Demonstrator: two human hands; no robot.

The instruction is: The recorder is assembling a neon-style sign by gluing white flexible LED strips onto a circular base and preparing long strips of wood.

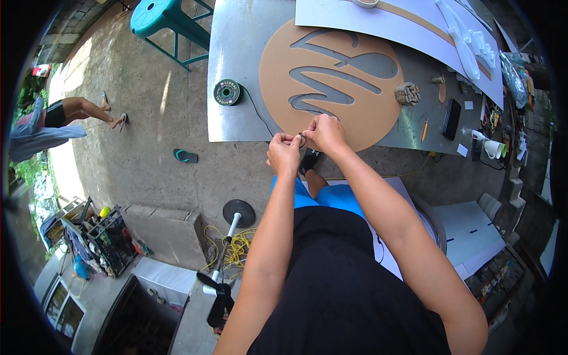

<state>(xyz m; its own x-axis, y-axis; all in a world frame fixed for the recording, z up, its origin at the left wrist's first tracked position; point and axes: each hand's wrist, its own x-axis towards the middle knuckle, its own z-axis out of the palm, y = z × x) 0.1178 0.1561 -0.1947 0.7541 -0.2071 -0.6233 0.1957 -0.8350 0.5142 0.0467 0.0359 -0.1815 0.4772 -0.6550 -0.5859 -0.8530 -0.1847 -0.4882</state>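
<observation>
My left hand (283,154) and my right hand (325,133) meet at the near edge of a metal-topped table. Both have their fingers pinched on a thin black cord, which makes a small loop (302,141) between them. From the left hand the cord (258,112) trails back to a dark green and black spool (228,93) on the table's left side. Just beyond my hands lies a round tan board (367,115) with flowing letter-like cut-outs. Another dark strand seems to run along the lowest cut-out; whether it joins the cord, I cannot tell.
Right of the board stand a bundle of short tan pieces (407,93), a pencil (425,129) and a black phone (451,118). White sheets (408,23) overlap its far edge. A green stool (168,26) is at far left; a slipper (186,155) and yellow cable (238,248) lie on the floor.
</observation>
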